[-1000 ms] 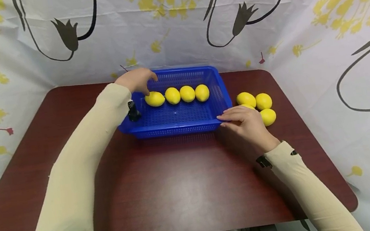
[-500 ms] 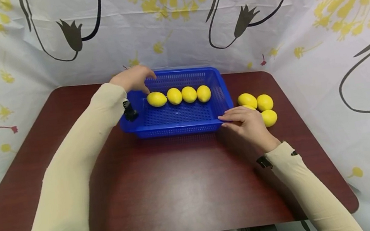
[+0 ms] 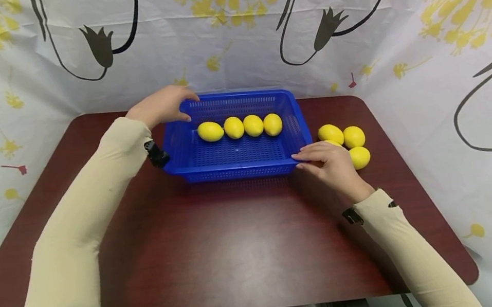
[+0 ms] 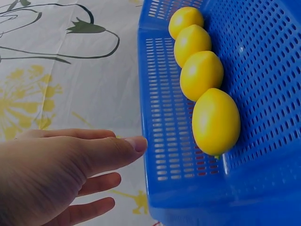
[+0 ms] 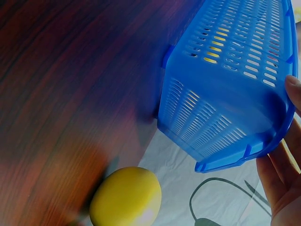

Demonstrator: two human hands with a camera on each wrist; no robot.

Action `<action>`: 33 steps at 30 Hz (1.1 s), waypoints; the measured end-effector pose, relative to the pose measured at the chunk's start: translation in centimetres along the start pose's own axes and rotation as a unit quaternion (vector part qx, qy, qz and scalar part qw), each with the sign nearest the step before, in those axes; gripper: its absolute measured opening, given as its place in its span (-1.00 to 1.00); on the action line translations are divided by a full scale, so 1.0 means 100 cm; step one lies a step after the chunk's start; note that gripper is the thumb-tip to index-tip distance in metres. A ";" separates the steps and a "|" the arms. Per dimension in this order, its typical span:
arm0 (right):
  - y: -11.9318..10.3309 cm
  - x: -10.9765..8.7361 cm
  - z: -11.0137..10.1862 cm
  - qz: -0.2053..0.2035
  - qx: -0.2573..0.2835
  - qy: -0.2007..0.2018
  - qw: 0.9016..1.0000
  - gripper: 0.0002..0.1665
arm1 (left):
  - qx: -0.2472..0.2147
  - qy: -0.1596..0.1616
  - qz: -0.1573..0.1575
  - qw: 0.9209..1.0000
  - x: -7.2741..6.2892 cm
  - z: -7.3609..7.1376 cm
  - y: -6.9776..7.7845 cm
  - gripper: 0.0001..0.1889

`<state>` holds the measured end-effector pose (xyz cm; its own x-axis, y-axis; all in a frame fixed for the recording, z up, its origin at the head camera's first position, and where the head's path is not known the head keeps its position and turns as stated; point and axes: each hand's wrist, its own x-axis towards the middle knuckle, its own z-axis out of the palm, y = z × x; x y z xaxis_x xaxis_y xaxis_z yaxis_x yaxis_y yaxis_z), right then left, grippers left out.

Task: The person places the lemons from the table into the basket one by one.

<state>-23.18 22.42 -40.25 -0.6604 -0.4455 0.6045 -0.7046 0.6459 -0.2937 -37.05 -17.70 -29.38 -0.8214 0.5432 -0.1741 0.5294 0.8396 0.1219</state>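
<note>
A blue plastic basket (image 3: pixel 239 164) stands on the table with several lemons (image 3: pixel 234 127) in a row inside it; the leftmost lemon (image 4: pixel 216 121) lies nearest my left hand. Over the basket's far left corner is my left hand (image 3: pixel 160 106), holding nothing, its fingers loosely bent and the thumb apart. In the left wrist view its thumb tip appears right beside the basket rim (image 4: pixel 145 117). My right hand (image 3: pixel 329 166) pinches the near right corner of the basket, the thumb on one side of the rim and fingers on the other, as the right wrist view shows.
Several more lemons (image 3: pixel 354 136) sit together on the table right of the basket, one partly hidden behind my right hand. The dark red-brown table (image 3: pixel 240 247) reaches back to a white patterned cloth (image 3: pixel 233 56) that hangs around it.
My left hand has drawn back leftward, away from the leftmost lemon, to the basket's far left corner. The right hand keeps its grip on the basket corner.
</note>
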 end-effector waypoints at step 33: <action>-0.003 0.002 0.001 0.005 0.009 0.014 1.000 -0.66 | -0.025 0.178 0.046 0.983 -0.097 0.043 -0.021 -0.50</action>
<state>-23.12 22.15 -40.11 -0.6598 -0.4224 0.6215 -0.7031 0.6389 -0.3121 -29.28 -24.72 -32.12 -0.7969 0.5727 0.1921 0.6018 0.7804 0.1700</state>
